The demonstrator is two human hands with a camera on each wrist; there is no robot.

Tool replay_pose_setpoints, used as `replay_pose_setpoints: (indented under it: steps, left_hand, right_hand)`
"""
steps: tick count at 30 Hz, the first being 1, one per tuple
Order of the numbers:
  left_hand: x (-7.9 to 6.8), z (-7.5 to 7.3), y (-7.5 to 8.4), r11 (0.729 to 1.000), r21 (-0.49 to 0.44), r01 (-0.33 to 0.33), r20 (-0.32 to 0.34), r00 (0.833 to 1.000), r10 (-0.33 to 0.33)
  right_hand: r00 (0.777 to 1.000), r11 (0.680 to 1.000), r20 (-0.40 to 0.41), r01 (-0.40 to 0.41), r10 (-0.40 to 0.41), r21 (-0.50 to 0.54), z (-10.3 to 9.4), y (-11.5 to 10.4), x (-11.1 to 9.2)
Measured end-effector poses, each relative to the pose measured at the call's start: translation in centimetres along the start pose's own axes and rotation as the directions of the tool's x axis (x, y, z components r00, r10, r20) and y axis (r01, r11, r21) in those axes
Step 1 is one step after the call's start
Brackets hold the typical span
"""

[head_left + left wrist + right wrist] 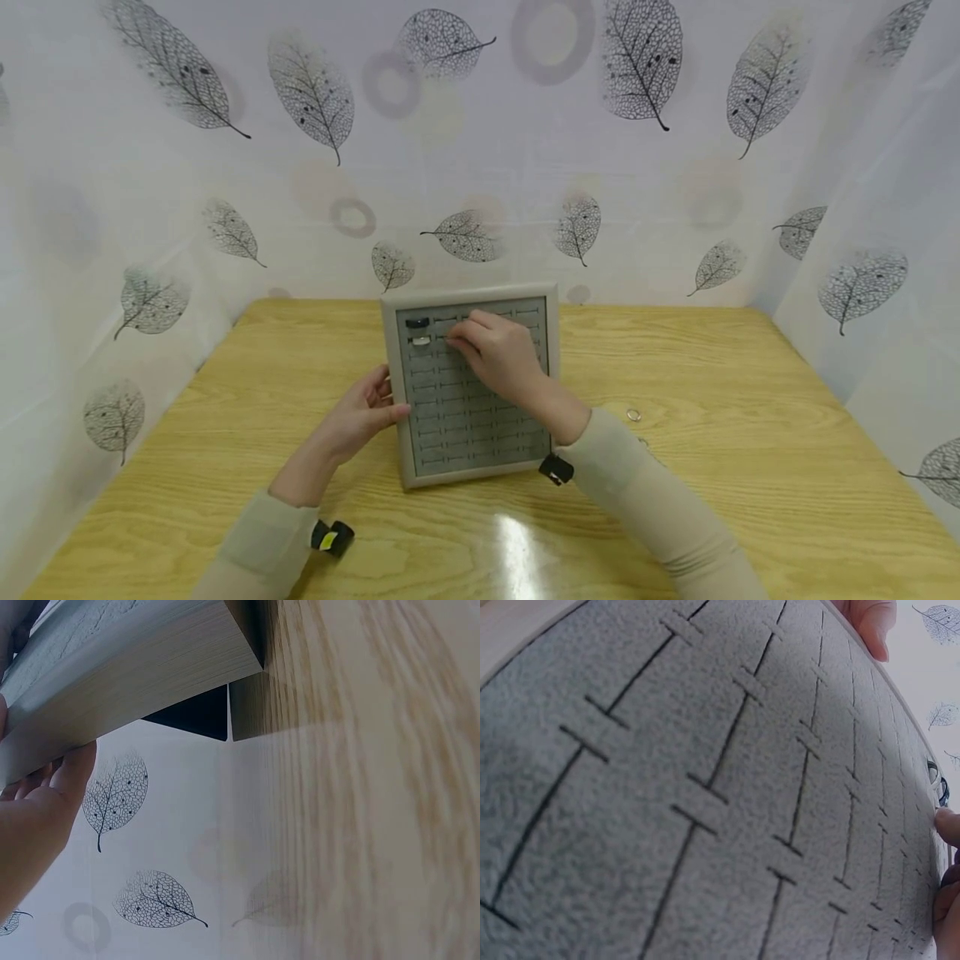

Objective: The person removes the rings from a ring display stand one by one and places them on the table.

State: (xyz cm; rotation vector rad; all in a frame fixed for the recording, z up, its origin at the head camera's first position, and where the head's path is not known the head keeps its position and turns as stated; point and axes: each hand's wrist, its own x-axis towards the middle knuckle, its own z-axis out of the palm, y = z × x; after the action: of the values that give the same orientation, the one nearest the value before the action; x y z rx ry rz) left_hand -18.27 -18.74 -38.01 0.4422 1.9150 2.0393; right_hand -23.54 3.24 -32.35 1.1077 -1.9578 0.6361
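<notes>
A ring display board (442, 417) with a pale wooden frame and grey slotted padding stands tilted on the table. My left hand (363, 417) grips its left edge, thumb in front and fingers behind; the left wrist view shows this hand (37, 814) at the frame's side. A black ring (417, 322) and a silver ring (422, 341) sit in the upper left slots. Just right of the silver ring, my right hand (498, 354) pinches a small ring at a slot of the second row. That ring is mostly hidden by the fingertips.
The board stands on a yellow wood-grain table (247, 400). To its right lies a loose ring (633, 414), with another small shiny ring (642, 442) partly behind the right sleeve. A white curtain (495, 183) with leaf prints surrounds the table's back and sides.
</notes>
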Motion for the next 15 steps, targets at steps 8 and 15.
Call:
replay_pose_setpoints:
  steps: [8,15]
  left_hand:
    - [0.04,-0.05,-0.07,1.0,-0.008,-0.012,0.008,1.0,0.012]
    - [0.0,-0.05,-0.1,1.0,-0.012,-0.007,0.006,1.0,0.008]
  right_hand:
    - [1.0,0.999,-0.01,0.005,-0.005,0.044,-0.02,0.19,-0.14]
    - [1.0,0.992,-0.017,-0.002,0.005,0.126,-0.04,0.36,-0.2]
